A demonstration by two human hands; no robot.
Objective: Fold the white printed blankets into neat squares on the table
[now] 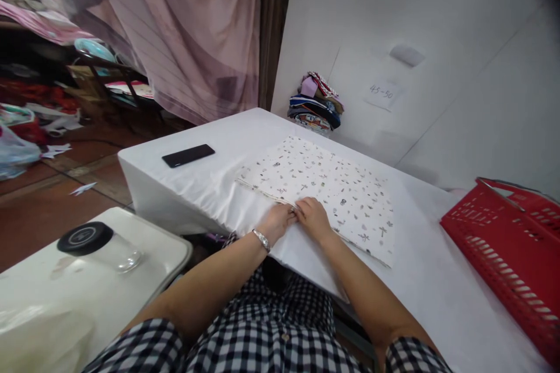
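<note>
A white fabric piece (pixel 324 180) with small dark plant-like prints lies flat on the white-covered table (pixel 227 134). Its near edge shows layers, as if folded. My left hand (pixel 276 222), with a silver bracelet at the wrist, has its fingers closed on that near edge around its middle. Right beside it, my right hand (pixel 312 217) pinches the same edge with bent fingers. The fingertips of both hands almost meet, and the bit of cloth between them is mostly hidden.
A black phone (pixel 188 155) lies on the table at left. A red plastic basket (pixel 503 245) stands at right. Folded clothes (pixel 315 104) are stacked by the wall. On a side table (pixel 161 233) is a clear jar with a black lid (pixel 85 238).
</note>
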